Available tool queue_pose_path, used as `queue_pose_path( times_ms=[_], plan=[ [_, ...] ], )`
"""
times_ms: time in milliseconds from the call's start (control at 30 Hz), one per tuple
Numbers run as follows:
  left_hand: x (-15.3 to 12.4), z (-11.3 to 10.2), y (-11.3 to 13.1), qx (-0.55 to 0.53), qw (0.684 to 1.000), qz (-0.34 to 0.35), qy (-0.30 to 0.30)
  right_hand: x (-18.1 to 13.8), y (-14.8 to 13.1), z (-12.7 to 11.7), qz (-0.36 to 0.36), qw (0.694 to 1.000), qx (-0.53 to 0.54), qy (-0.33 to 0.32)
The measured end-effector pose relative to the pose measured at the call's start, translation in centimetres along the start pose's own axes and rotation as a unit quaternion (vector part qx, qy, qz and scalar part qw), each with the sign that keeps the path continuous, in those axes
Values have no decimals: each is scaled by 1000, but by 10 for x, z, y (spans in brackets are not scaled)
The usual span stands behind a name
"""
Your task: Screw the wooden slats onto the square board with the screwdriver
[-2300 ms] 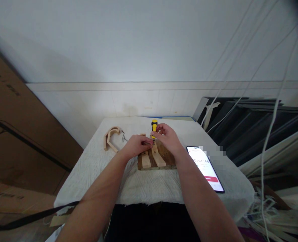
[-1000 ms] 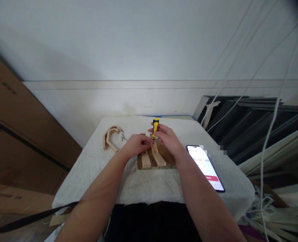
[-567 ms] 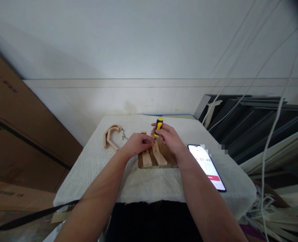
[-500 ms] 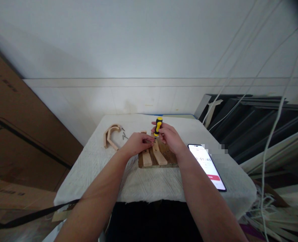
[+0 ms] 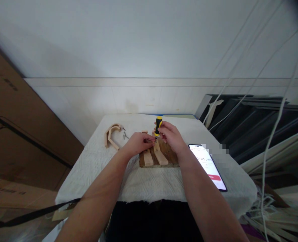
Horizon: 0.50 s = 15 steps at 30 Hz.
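Note:
My right hand is closed around a yellow and black screwdriver, held nearly upright with its tip down on a pale wooden strip. That strip and a second pale strip lie on a dark wooden board. My left hand rests on the board's far left, fingers pinched at the screwdriver's tip; what they pinch is too small to make out.
A curved wooden piece and a few loose screws lie at the table's far left. A phone with a lit timer screen lies to the right. Cardboard stands at left, dark panels and white cords at right.
The screwdriver has tilted a little to the right and my right hand's grip on it has shifted. My left hand has stayed at the tip.

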<state>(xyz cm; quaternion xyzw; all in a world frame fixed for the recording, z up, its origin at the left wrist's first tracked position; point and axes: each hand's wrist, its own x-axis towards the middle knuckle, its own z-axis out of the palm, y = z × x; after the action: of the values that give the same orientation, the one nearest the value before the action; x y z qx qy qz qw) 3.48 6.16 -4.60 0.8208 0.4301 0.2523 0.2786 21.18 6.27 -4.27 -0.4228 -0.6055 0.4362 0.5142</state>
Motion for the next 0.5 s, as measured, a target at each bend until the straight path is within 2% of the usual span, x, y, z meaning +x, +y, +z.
queue_pose_path(
  times_ms=[133,267,333,500],
  plan=[
    [0,1,-1,-13,1000,0,-2,2,4,-2,-30,999,-42,13],
    [2,2,-4,-8,1000,0,1,4,9,-1,-30,996,-77,40],
    [2,2,-4,1,1000,-2,0,3,8,0,-31,997,-55,38],
    [3,2,-4,7,1000,-3,2,1,2,-2,-14,999,30,-15]
  ],
)
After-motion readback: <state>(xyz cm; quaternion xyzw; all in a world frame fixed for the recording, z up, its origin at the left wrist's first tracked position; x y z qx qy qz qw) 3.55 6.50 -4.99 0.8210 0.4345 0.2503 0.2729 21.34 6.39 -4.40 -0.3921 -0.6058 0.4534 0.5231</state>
